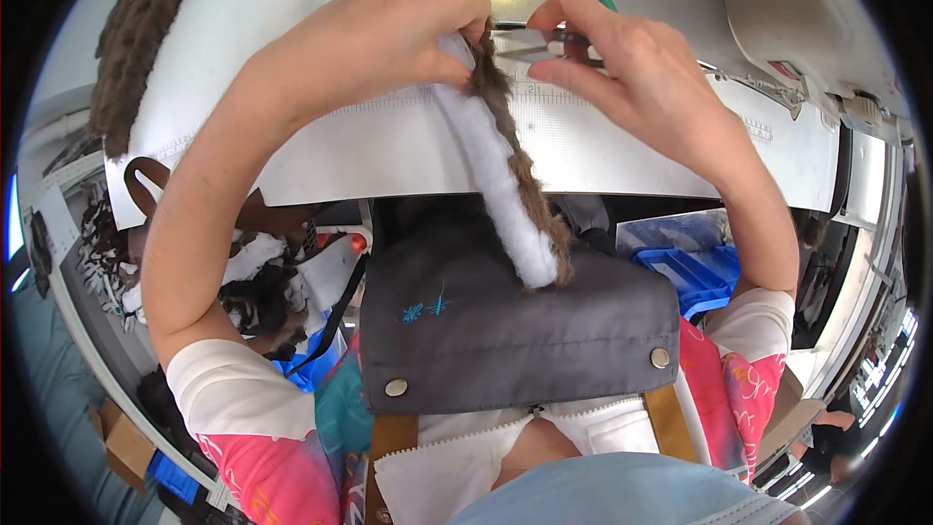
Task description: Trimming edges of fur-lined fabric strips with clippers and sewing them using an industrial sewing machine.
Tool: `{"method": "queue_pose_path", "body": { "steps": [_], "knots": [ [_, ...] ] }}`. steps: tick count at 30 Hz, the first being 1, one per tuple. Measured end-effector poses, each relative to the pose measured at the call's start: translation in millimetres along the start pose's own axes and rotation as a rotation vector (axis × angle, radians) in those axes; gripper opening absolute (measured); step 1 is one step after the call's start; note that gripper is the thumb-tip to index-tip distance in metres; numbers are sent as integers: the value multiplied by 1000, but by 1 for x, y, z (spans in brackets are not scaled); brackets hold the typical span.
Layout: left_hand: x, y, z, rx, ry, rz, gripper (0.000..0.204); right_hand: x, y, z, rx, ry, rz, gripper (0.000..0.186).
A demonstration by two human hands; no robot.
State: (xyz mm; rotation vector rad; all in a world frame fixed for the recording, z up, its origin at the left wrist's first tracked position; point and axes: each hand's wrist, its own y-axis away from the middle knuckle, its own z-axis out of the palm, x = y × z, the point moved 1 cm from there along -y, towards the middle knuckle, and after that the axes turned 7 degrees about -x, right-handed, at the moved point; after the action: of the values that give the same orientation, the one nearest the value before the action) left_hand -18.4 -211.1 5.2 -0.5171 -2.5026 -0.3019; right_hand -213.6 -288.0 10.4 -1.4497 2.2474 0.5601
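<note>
A long strip of brown fur (523, 167) with fluffy white padding (501, 199) along one side runs from the table down over its front edge, its lower end resting on my dark grey apron. My left hand (418, 34) pinches the strip near its upper part, thumb and fingers closed on it. Just to the right, my right hand (632, 63) grips small metal thread snips (571, 47) between thumb and fingers. The blades point left and reach close to the fur edge; whether they touch it I cannot tell.
The white table (340, 151) carries printed ruler marks. A sewing machine (807, 5) stands at the right, and a green-handled tool (608, 4) lies behind my right hand. More brown fur (146, 34) lies at the far left. Below are blue trays (695, 272) and fur scraps (262, 297).
</note>
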Motion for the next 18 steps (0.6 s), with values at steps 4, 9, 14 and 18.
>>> {"method": "queue_pose_path", "body": {
  "steps": [4, 9, 14, 18],
  "knots": [
    [1, 2, -2, -2, 15, 5, 25, -4, -5, 5, 43, 172, -90, 19],
    [-1, 0, -1, -10, 6, 10, 26, -1, -14, 8, 71, 222, -194, 18],
    [-3, -1, -1, -21, -12, 22, 27, -2, -22, 5, 62, 196, -288, 15],
    [-3, -2, 0, -66, -4, 0, 28, -5, -30, 0, -39, 267, -333, 12]
  ]
}}
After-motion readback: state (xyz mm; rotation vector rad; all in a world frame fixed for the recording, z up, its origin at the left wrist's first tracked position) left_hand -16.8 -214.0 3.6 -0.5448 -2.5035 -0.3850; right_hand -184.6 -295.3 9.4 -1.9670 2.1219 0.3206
